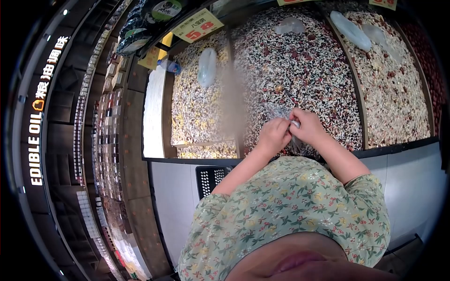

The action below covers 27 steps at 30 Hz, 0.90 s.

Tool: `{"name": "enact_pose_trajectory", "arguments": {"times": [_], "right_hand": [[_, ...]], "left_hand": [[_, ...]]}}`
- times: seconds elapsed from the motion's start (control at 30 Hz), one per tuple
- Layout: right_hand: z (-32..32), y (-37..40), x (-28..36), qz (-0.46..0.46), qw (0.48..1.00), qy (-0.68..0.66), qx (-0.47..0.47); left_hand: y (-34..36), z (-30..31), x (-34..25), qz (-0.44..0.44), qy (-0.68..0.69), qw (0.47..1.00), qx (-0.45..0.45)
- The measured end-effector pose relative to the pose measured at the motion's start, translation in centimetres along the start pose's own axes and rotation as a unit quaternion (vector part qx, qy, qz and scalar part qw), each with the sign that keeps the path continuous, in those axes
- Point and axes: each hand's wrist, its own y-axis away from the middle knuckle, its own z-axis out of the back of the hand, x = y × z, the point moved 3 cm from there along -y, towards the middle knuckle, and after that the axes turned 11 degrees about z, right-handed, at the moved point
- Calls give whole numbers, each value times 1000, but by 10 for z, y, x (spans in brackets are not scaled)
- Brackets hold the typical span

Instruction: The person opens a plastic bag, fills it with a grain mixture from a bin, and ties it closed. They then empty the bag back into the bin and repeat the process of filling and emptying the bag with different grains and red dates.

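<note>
Nearest cam: floral shirt (300,201), both forearms reaching out from it. L of shirt, low: dark slotted crate (211,181), partly behind L forearm.

L hand (275,136) & R hand (308,127) meet over near part of mid bin, fingertips together, both clamped on clear plastic bag (279,111). Bag pos. rel. to grip: gathered bit b/w the fingers; one crinkled part out past fingertips, far-L side; another strip on near side, b/w wrists, twd shirt. Bag contents: can't tell. Exact finger placement partly hidden.

Under/beyond hands: dark grain mix (304,70). L of it, yellowish grain mix (187,112); R, pale grain mix (398,103). Clear plastic vessel (206,68) on yellowish mix, type unclear; blue-labelled item (171,66) just L.

Farther: yellow price sign (197,25), reads 5.8. Far L: stocked shelves (108,136), lit sign (36,150) "EDIBLE OIL".
</note>
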Motion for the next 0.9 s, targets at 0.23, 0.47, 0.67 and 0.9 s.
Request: {"name": "enact_pose_trajectory", "arguments": {"times": [0.23, 0.47, 0.67, 0.9], "right_hand": [[2, 5, 6, 18, 999, -34, -2], [-3, 9, 0, 100, 995, -14, -24], [-13, 9, -6, 147, 988, 27, -27], [-6, 6, -4, 119, 991, 29, -45]], "left_hand": [[1, -6, 7, 38, 14, 999, 8], [4, -7, 10, 51, 41, 998, 0], [5, -3, 9, -2, 53, 997, -56], [6, -3, 13, 28, 88, 995, -31]]}}
